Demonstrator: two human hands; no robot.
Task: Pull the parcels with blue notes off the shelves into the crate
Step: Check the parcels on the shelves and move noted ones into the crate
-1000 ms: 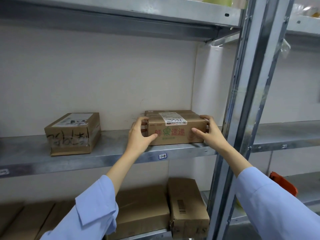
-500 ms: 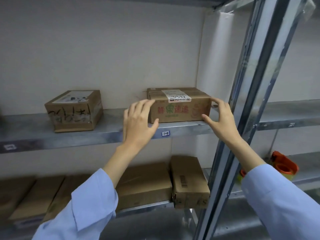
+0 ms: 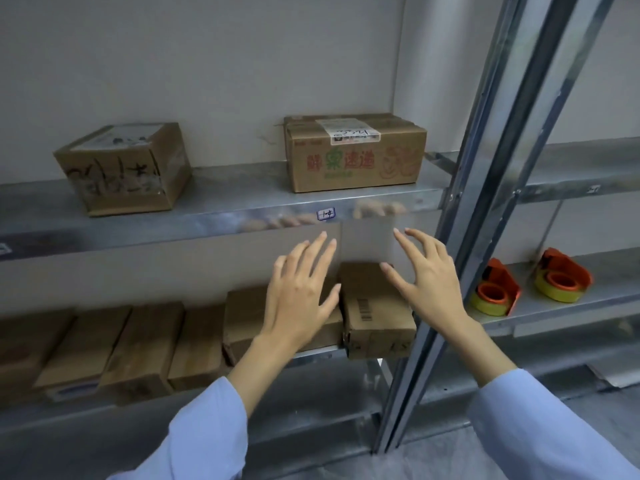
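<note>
Both hands have let go of the printed carton [image 3: 356,161] and dropped below the upper shelf [image 3: 207,209]; the left hand [image 3: 298,289] and right hand [image 3: 429,282] now hover open, fingers spread and holding nothing, in front of the brown parcels [image 3: 377,317] on the lower shelf. The carton stays on the upper shelf, showing a white label and no blue note, so it was probably checked and passed over. The search seems to shift to the lower row, where blur hides any blue note; the crate is out of view.
</note>
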